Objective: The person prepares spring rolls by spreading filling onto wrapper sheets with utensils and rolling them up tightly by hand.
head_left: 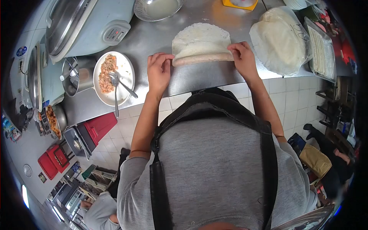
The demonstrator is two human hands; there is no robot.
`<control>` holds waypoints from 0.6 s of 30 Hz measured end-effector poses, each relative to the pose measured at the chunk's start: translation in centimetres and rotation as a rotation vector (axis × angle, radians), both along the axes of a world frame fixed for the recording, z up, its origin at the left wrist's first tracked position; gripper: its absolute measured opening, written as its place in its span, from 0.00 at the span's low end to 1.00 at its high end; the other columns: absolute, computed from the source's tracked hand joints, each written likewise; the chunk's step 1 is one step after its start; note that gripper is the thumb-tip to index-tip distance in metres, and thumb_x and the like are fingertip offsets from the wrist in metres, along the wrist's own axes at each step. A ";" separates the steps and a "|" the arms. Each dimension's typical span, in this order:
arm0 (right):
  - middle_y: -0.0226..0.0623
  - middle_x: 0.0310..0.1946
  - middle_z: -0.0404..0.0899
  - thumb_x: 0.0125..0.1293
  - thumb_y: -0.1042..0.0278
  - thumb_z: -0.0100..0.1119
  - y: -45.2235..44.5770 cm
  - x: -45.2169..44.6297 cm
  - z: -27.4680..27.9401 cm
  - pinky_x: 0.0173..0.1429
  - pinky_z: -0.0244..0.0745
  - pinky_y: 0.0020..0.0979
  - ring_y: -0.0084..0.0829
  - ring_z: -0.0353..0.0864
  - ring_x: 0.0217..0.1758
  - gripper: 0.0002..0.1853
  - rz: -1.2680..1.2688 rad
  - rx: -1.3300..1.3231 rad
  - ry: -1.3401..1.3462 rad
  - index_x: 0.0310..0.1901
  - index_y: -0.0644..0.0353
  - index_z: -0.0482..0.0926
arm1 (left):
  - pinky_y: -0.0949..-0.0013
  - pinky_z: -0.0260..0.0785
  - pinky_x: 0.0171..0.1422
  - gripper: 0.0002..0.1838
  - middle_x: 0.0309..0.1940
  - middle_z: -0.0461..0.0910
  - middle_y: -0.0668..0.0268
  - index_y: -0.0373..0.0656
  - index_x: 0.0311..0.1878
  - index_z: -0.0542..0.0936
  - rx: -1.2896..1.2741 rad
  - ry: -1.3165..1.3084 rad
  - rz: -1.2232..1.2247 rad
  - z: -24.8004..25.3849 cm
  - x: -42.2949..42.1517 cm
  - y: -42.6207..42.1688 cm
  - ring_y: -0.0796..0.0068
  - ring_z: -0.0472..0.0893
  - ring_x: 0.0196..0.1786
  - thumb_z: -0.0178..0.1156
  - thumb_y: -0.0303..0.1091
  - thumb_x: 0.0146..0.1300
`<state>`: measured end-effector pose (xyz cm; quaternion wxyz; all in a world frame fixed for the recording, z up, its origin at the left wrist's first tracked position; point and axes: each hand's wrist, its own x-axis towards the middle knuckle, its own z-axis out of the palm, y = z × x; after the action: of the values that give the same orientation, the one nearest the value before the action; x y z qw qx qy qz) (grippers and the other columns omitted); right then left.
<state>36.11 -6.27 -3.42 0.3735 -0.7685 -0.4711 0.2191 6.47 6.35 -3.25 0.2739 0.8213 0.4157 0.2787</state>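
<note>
On the steel counter lies a pale, thin spring roll wrapper (201,40), its near edge folded over into a long roll with pinkish filling showing through. My left hand (159,71) pinches the left end of that roll between thumb and fingers. At the opposite end, my right hand (244,61) grips the wrapper's right edge the same way. Left of my left hand sits a white oval plate (127,73) of chopped orange-brown filling (107,76), with two metal spoons (115,82) resting in it.
A plastic-wrapped stack of round wrappers (281,40) lies to the right, beside a tray of long pale rolls (320,50). A metal bowl (159,8) of whitish liquid stands at the back. Large lidded cookers (86,28) and a metal pot (78,78) occupy the left.
</note>
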 end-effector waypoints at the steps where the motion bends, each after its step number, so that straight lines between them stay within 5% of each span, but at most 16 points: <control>1: 0.46 0.48 0.82 0.67 0.79 0.61 -0.4 -0.2 0.1 0.55 0.77 0.40 0.47 0.82 0.50 0.10 0.045 0.088 -0.071 0.47 0.58 0.86 | 0.59 0.73 0.61 0.16 0.51 0.84 0.58 0.48 0.51 0.89 0.028 -0.031 -0.027 0.2 -0.2 -0.3 0.56 0.79 0.53 0.63 0.19 0.64; 8: 0.46 0.58 0.79 0.61 0.79 0.70 -1.9 -1.8 -0.6 0.65 0.75 0.44 0.51 0.78 0.61 0.23 0.415 0.336 -0.309 0.59 0.60 0.80 | 0.56 0.76 0.63 0.32 0.54 0.84 0.59 0.53 0.71 0.77 0.074 0.001 -0.275 -1.3 1.1 -1.7 0.54 0.82 0.57 0.70 0.26 0.63; 18: 0.44 0.57 0.82 0.62 0.80 0.66 -2.0 -0.6 -2.5 0.67 0.74 0.45 0.50 0.79 0.59 0.25 0.356 0.304 -0.168 0.62 0.58 0.79 | 0.59 0.78 0.57 0.38 0.52 0.86 0.65 0.54 0.75 0.73 -0.053 -0.009 -0.242 -0.8 1.7 -1.1 0.58 0.83 0.52 0.72 0.23 0.60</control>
<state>35.47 -8.31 -5.97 0.3997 -0.6238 -0.6562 0.1434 8.16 5.26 -4.06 0.3288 0.8567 0.3194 0.2363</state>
